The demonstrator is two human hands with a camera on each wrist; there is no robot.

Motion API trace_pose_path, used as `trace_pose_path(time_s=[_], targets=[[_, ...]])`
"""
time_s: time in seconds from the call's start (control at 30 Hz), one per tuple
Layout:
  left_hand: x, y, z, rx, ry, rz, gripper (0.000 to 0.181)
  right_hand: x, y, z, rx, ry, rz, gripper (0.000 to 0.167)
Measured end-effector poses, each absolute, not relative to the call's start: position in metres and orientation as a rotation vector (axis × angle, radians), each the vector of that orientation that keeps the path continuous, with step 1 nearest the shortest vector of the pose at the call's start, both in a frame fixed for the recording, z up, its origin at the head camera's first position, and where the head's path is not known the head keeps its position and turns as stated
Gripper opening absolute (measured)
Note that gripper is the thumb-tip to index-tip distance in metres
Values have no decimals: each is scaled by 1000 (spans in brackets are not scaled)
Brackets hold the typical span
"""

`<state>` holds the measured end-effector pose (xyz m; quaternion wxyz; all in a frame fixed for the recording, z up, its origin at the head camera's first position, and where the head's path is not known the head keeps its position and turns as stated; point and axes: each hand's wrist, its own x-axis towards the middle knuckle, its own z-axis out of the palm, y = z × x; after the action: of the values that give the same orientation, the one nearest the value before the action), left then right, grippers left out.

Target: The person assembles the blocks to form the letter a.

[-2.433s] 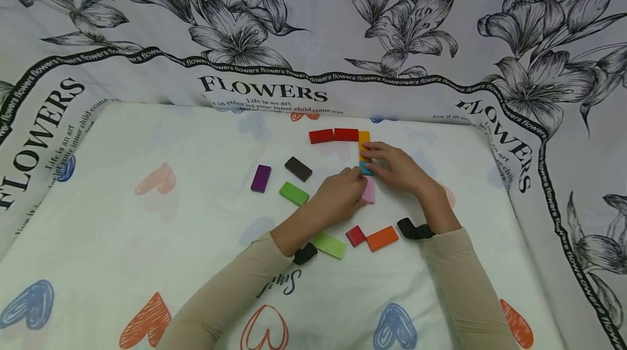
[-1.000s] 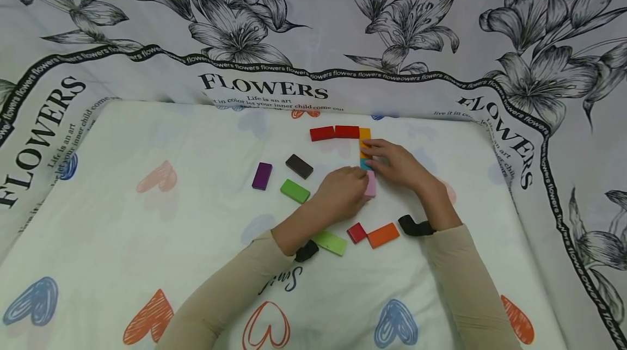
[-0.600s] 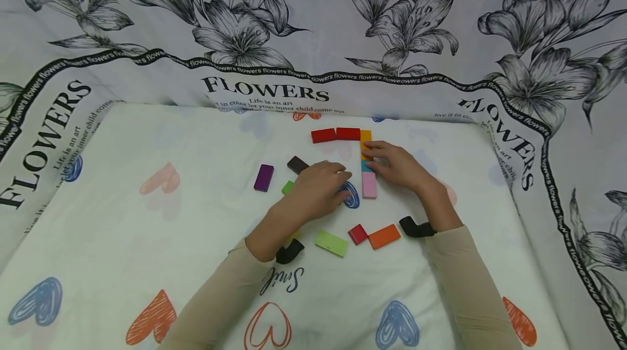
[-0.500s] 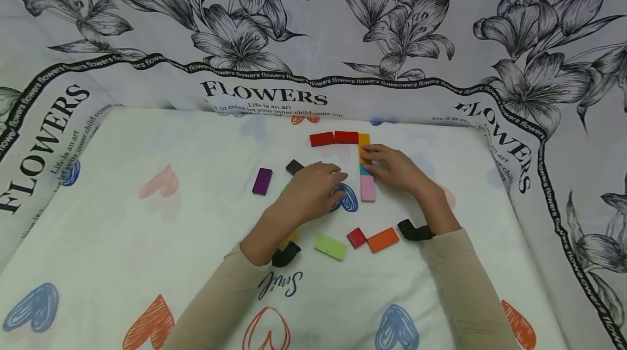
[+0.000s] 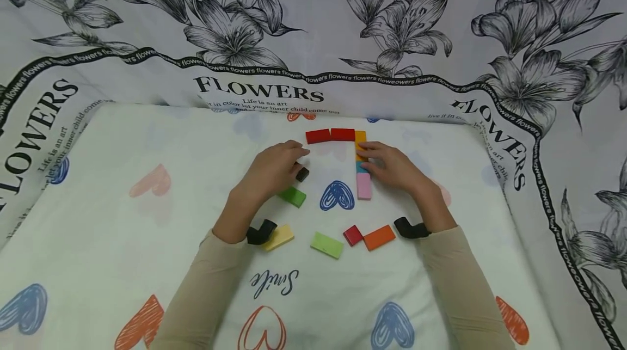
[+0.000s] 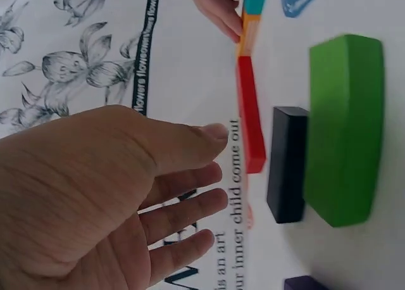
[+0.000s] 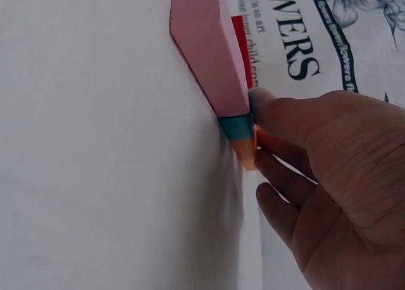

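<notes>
In the head view, my left hand (image 5: 271,167) hovers over the left part of the loose blocks, partly covering a black block (image 5: 302,174) and a green block (image 5: 293,196). The left wrist view shows its fingers loosely bent, holding nothing, with a purple block (image 6: 305,283) at the bottom edge. My right hand (image 5: 397,166) rests its fingertips against the right side of a row: yellow-orange (image 5: 360,136), blue block (image 5: 360,167), pink block (image 5: 363,186). Two red blocks (image 5: 318,136) extend left from the row's far end. In the right wrist view, the thumb touches near the blue block.
Nearer the person lie a yellow block (image 5: 280,237), a light green block (image 5: 326,245), a small red block (image 5: 353,235) and an orange block (image 5: 379,238). Black camera mounts (image 5: 410,228) sit at both wrists. A white heart-print cloth (image 5: 196,252) lies under everything.
My left hand has let go of the pink block, leaving it below the blue one, and has moved left and away towards the black block. My right hand stays at the row.
</notes>
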<state>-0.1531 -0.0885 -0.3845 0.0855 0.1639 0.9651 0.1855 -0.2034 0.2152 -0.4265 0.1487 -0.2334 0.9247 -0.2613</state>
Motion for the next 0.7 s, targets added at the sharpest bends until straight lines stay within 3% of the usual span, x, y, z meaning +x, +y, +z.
trace_pose_path(time_s=[0.7], targets=[[-161, -111, -401, 423, 2796, 608, 41, -204, 213, -425, -648, 2666, -731, 46]])
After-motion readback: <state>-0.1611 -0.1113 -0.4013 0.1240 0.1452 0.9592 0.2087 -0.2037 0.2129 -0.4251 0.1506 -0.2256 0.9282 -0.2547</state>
